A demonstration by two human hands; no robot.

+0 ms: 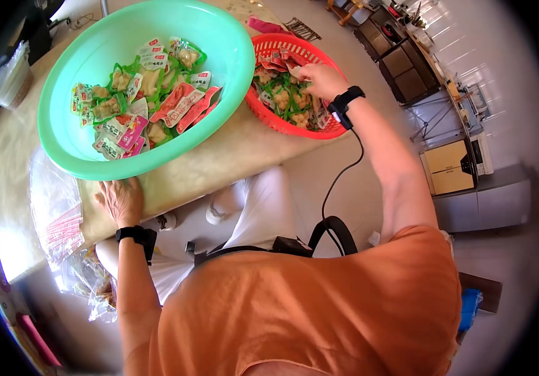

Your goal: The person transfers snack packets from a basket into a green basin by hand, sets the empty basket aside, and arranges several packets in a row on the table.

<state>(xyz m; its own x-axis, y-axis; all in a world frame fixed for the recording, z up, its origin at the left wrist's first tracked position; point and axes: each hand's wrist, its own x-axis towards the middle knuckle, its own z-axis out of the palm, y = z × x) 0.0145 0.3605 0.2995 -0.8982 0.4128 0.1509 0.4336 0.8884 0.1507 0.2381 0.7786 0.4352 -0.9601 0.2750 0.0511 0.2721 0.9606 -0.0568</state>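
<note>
My left hand (121,200) rests flat on the table edge, fingers apart, their tips against or under the rim of a large mint-green basin (150,164). In that basin lie small sealed snack packets (150,81), some clear and green with pale food inside, others red, white or pink. My right hand (322,81) reaches into a red slotted plastic basket (266,119) to the right. Its fingers are pinched together over the packets (288,100) there; what they hold is too small to make out. Black bands circle both wrists.
Both containers stand on a pale table (244,147). Clear plastic bags (56,200) lie at its left side, and a clear tub (12,78) stands behind them. A black cable (326,207) hangs from the right wrist. Cardboard boxes (448,168) and shelving are off to the right.
</note>
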